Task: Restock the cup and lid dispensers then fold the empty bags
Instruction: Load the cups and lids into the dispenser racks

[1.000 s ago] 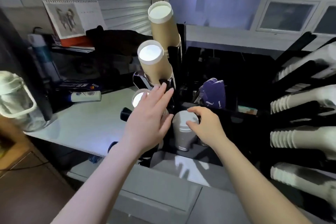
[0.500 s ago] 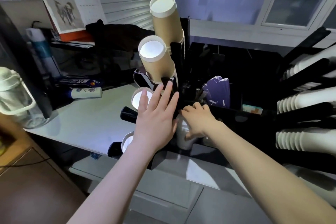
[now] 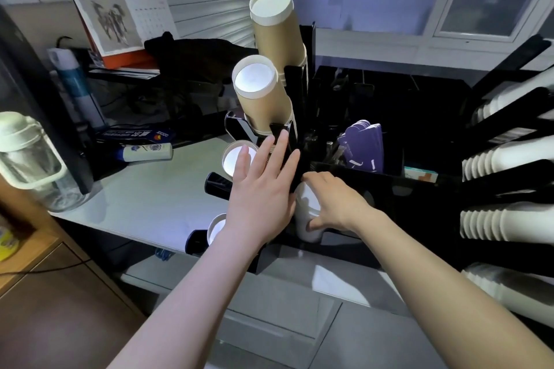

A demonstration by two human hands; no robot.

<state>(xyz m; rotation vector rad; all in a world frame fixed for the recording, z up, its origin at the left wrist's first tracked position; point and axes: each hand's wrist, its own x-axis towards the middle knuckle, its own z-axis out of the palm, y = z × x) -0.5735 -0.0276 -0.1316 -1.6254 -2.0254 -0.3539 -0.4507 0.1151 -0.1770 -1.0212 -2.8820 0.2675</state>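
A black cup dispenser rack [image 3: 295,90] stands at the counter's middle with two tilted stacks of brown paper cups [image 3: 263,99] in its upper slots. Two white cups show in the lower slots, one [image 3: 236,159] above the other [image 3: 216,229]. My left hand [image 3: 260,189] lies flat and open against the rack's post, fingers spread. My right hand [image 3: 332,201] is curled over a white stack of cups [image 3: 305,213] low on the rack's right side, thumb under it.
White lid or cup stacks [image 3: 506,159] fill black angled racks on the right. A black organiser with purple packets [image 3: 364,144] sits behind. A clear jug [image 3: 28,162], a spray can [image 3: 75,87], a tube [image 3: 147,151] and a desk calendar [image 3: 120,21] stand left on the grey counter [image 3: 156,189].
My right hand has pushed down and closed around the white cup stack. My left hand slid slightly up against the rack post. The camera moved nearer.
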